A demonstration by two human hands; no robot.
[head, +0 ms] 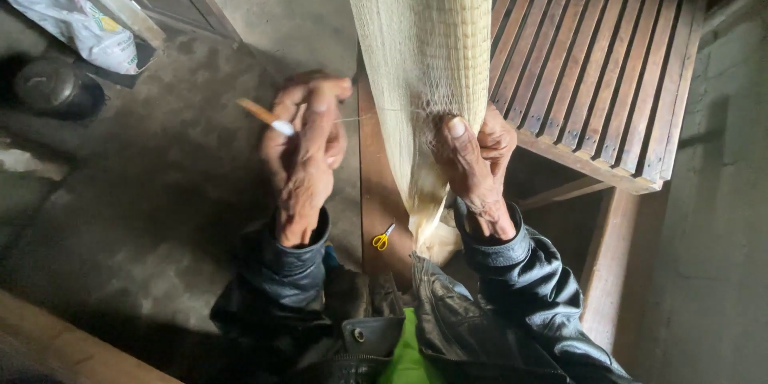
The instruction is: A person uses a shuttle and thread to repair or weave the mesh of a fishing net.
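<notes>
A long bundle of pale cream netting hangs down from the top of the head view and ends near my lap. My right hand grips the netting at its lower part, thumb on top. My left hand is closed around a thin wooden netting needle with a pale tip. A fine thread runs taut from that hand to the netting. Both arms wear dark leather sleeves.
Small yellow-handled scissors lie on a wooden plank below the netting. A slatted wooden bench stands at the right. A white plastic bag and a dark round pot sit on the concrete floor at far left.
</notes>
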